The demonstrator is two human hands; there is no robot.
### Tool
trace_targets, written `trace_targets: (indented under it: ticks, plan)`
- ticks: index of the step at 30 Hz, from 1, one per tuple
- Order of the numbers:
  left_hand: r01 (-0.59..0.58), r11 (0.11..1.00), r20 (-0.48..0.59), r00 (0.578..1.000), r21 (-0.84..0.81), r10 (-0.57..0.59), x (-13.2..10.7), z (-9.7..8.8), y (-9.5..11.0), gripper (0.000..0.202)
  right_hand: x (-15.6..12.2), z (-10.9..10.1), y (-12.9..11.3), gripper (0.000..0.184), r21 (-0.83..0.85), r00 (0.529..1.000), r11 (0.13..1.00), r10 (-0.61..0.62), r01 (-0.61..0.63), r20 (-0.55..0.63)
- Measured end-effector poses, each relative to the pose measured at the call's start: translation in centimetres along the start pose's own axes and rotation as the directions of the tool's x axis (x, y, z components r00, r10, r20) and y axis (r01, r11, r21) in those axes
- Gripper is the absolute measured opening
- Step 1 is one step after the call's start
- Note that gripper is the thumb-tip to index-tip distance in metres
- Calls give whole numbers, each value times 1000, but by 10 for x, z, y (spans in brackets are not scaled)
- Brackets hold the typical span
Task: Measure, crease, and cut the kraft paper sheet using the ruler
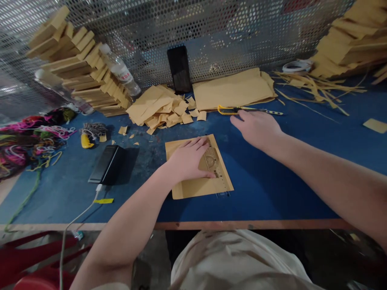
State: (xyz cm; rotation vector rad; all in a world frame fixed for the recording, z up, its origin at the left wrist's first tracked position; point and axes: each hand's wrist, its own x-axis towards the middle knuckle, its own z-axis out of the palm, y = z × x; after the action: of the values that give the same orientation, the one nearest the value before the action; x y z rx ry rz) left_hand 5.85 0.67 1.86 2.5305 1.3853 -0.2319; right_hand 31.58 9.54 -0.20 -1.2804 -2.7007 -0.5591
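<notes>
My left hand (189, 159) lies flat with its fingers stretched out, pressing a clear plastic ruler (215, 165) with a round cut-out onto a brown kraft paper piece (190, 189). The ruler lies along the paper's right side. Farther back on the right, my right hand (256, 127) has its thumb and index finger slightly apart at a yellow utility knife (223, 110). The knife lies on the table, and part of it is hidden by the fingers. Beside it is a thin pen-like tool (273, 112).
Folded kraft paper stacks (90, 76) rise at the back left, with more paper (347, 44) at the back right. Paper scraps (163, 106), a phone (179, 68), a bottle (122, 72), a tape roll (298, 66), a cabled black device (107, 165) and yarn (27, 141) are around.
</notes>
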Motion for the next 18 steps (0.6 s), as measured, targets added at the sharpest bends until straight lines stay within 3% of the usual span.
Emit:
trace_targets:
  ticks: [3, 5, 7, 9, 18]
  plan:
    - [4, 1000, -1, 1000, 0, -4, 0, 0, -1, 113, -10, -10, -18, 43, 49, 968, 971, -228, 234, -104]
    - [11, 1000, 12, 1000, -19, -11, -1, -1, -4, 114, -15, -14, -29, 40, 56, 876, 884, -449, 464, -173]
    - [28, 999, 31, 999, -45, -26, -2, -3, -7, 116, -18, -15, -35, 34, 37, 780, 795, -583, 606, -227]
    - [53, 997, 45, 998, -55, -50, -3, -4, -10, 117, -21, -15, -35, 30, 8, 743, 766, -621, 643, -249]
    - [45, 999, 20, 999, -10, -44, -1, 3, -8, 116, -33, -11, -12, 40, -11, 736, 760, -634, 650, -238]
